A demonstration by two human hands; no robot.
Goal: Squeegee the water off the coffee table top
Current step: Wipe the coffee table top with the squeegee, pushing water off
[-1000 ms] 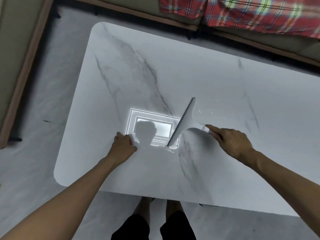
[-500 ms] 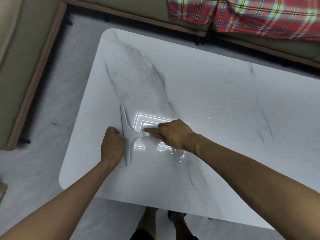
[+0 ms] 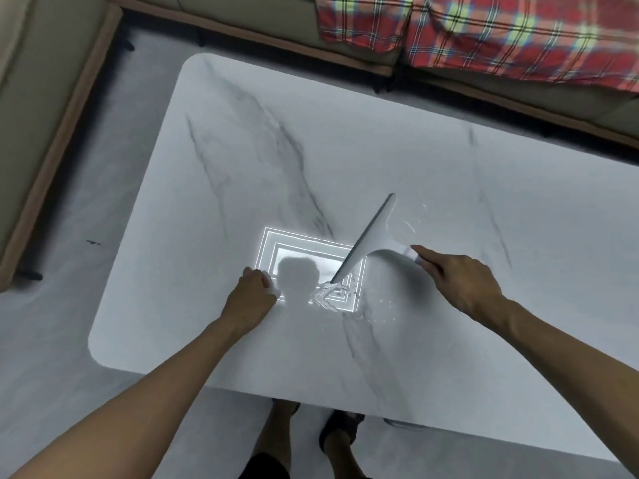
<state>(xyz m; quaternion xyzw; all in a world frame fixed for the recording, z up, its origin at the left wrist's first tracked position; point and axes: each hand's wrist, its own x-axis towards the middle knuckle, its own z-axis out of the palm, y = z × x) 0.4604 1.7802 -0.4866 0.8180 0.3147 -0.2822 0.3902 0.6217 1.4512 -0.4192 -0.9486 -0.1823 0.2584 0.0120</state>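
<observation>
Water (image 3: 326, 296) lies pooled on the coffee table top (image 3: 449, 150) at the near tip of the squeegee (image 3: 368, 236), with scattered drops just to the right of the pool and faint streaks beside the far end of the blade. Your right hand (image 3: 460, 281) grips the squeegee handle, forefinger laid along it. The blade sits diagonally near the middle of the top, its far end pointing away from you. Your left hand (image 3: 252, 292) rests on the marble well apart from the right, curled into a fist, and nothing plainly shows in it.

The step in hand appears to be a stroke gathering the pool, with most of the clearing probably still to do. The pool sits at the blade's tip, where water is likely to slip round the end, so reset the blade to put the pool ahead of its middle. Keep the whole rubber edge on the marble under even pressure and draw in one unbroken pull to a table edge. Overlap the next pass to catch the drops and streaks. Move your left fist if the stroke heads toward it. A light reflection (image 3: 276, 247) may hide a thin film there, so check that patch again
</observation>
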